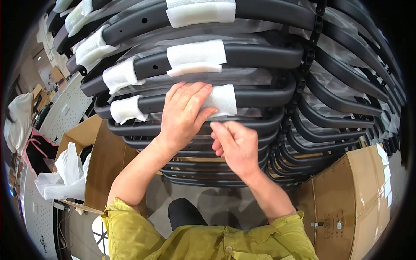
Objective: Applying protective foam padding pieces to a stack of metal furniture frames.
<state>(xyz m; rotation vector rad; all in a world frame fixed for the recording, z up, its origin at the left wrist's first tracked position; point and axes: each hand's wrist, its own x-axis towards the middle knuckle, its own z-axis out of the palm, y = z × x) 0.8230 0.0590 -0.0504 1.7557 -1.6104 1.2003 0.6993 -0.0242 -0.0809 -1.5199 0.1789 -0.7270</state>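
Observation:
My left hand is curved over a black metal tube frame, pressing a white foam wrap round it. The fingers lie together across the wrap's left part and hide it. Just below the wrap's lower edge, my right hand is closed in a pinch, thumb against forefinger. Whatever is between those fingertips is too small or hidden to make out. On the same bar, left of my hand, sits a smaller foam wrap. The frame above carries its own foam wrap, its lower flap hanging slightly apart.
Several black frames are stacked above and below, with translucent plastic film between them. More curved black tubes extend to the right. An open cardboard box holding white sheeting stands at left; another cardboard box stands at lower right.

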